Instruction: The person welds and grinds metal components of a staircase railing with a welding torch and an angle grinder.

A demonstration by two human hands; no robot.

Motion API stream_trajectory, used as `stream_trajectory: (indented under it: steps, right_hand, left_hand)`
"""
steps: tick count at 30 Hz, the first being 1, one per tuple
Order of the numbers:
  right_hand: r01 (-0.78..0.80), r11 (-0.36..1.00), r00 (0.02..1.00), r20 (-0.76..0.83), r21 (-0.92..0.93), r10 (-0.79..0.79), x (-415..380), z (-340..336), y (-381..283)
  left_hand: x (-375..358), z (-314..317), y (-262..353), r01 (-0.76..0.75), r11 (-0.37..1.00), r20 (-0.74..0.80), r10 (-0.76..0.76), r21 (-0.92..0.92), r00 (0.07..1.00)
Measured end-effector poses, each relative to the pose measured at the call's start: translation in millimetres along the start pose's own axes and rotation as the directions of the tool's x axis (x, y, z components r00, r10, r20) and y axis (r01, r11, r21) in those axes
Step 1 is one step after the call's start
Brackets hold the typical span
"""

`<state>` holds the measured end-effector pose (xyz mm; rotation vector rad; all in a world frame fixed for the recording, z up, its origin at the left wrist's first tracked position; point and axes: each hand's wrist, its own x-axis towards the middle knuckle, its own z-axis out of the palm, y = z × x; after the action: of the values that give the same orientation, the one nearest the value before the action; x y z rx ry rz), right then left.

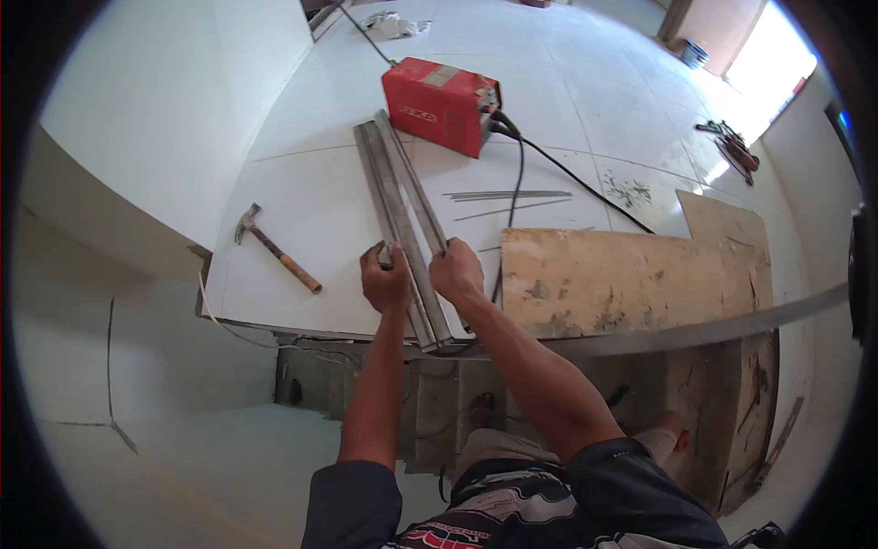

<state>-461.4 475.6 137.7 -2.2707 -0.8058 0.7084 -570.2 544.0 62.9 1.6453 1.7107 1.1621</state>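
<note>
Several long grey metal bars (388,197) lie side by side on the white tiled floor, their near ends at the landing's edge. My left hand (386,279) is closed on the left side of these bars, with something small and pale at its fingertips. Slightly apart at the far end, another metal bar (413,178) slants along the right side. Around that one my right hand (456,273) has its fingers closed. Beyond the far ends stands a red welding machine (437,105) with black cables. To the left rests a claw hammer (279,254) with a wooden handle.
Thin welding rods (508,195) are scattered right of the bars. A stained plywood sheet (631,274) lies at the landing's right edge. Stairs (439,393) drop away below my arms. A power tool (734,154) sits far right, and a black cable (585,188) crosses the tiles.
</note>
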Motion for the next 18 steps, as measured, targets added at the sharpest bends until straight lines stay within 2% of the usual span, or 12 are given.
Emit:
stream_trajectory:
  steps: [2, 4, 5, 7, 8, 9, 10, 11, 13, 14, 16, 18]
  right_hand:
    - [0.161, 0.984, 0.986, -0.049, 0.081, -0.158, -18.8, -20.5, 6.7]
    - [0.098, 0.917, 0.963, 0.196, 0.386, -0.185, -59.7, -83.8, 9.4]
    - [0.132, 0.863, 0.951, 0.184, 0.488, -0.250, -87.9, -116.9, 12.5]
    - [0.272, 0.780, 0.937, 0.031, 0.564, -0.349, -135.1, -167.4, 43.6]
    - [0.376, 0.764, 0.916, -0.090, 0.524, -0.390, -152.6, -189.5, 63.3]
    - [0.360, 0.781, 0.932, -0.167, 0.511, -0.320, -171.7, -224.1, 78.7]
    - [0.390, 0.738, 0.917, -0.158, 0.551, -0.366, -197.0, -266.1, 91.9]
    - [0.418, 0.687, 0.896, -0.147, 0.594, -0.418, -222.8, -304.5, 103.0]
    - [0.478, 0.621, 0.875, -0.277, 0.622, -0.396, -260.5, -370.4, 123.0]
    - [0.643, 0.541, 0.766, -0.460, 0.543, -0.449, -266.8, -388.4, 141.7]
    - [0.636, 0.600, 0.755, -0.552, 0.486, -0.354, -301.6, -432.8, 137.8]
    - [0.321, 0.915, 0.590, -0.807, 0.245, 0.009, -318.9, -483.3, 125.6]
  left_hand:
    - [0.0, -4.1, -4.3, 0.032, 0.998, 0.038, -0.030, -0.059, 0.999]
    - [5.0, 7.1, -21.6, 0.075, 0.979, 0.018, -0.073, -0.192, 0.997]
    - [8.8, 13.9, -35.0, 0.094, 0.949, 0.029, -0.089, -0.302, 0.996]
    - [13.9, 17.2, -51.5, 0.035, 0.925, 0.023, -0.029, -0.379, 0.999]
    - [43.5, 38.8, -118.2, -0.209, 0.930, -0.025, 0.212, -0.303, 0.977]
    - [62.7, 45.0, -157.2, -0.089, 0.865, 0.045, 0.127, -0.494, 0.991]
    - [35.9, 12.6, -110.5, 0.167, 0.814, 0.162, -0.091, -0.557, 0.983]
    - [18.2, -4.9, -76.6, 0.212, 0.855, 0.129, -0.171, -0.472, 0.977]
    - [-4.8, -23.2, -52.0, 0.121, 0.909, 0.084, -0.095, -0.399, 0.992]
    - [-20.2, -31.5, -28.4, 0.102, 0.908, 0.098, -0.068, -0.406, 0.993]
    - [-53.5, -36.6, 28.7, 0.003, 0.842, 0.119, 0.073, -0.540, 0.990]
    - [-94.6, -44.0, 107.0, -0.010, 0.837, 0.201, 0.143, -0.547, 0.969]
